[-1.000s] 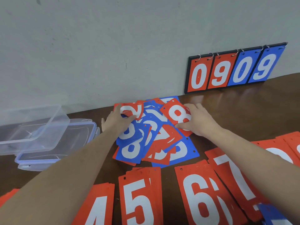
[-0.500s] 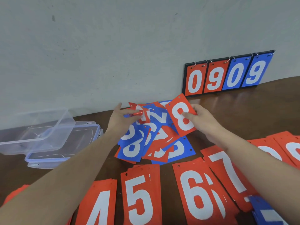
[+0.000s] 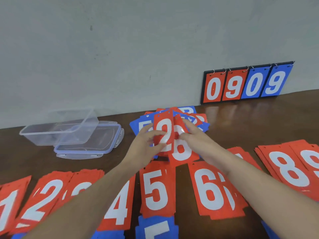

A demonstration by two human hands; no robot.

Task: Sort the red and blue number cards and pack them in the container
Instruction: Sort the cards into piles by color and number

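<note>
My left hand (image 3: 146, 145) pinches a red number 2 card (image 3: 164, 130), held up above the mixed pile of red and blue cards (image 3: 189, 118) at the back of the table. Beside it my right hand (image 3: 195, 137) grips a red number 8 card (image 3: 181, 152), which overlaps the 2 card's right edge. In front, red cards lie in sorted stacks: 1 (image 3: 8, 207), 2 (image 3: 46, 199), 4 (image 3: 119, 211), 5 (image 3: 156, 188), 6 (image 3: 212, 190), 8 (image 3: 291, 169). The clear plastic container (image 3: 57, 130) stands at the back left, partly on its lid (image 3: 96, 145).
A scoreboard stand (image 3: 246, 83) showing 0909 leans against the wall at the back right. Blue cards (image 3: 155, 228) lie at the near edge under the red stacks. Bare brown table (image 3: 259, 121) shows between the pile and the stand.
Both hands have lifted their cards from the pile and brought them together. The left hand's red card now shows a 2 upright. The camera has tilted down, showing more sorted stacks.
</note>
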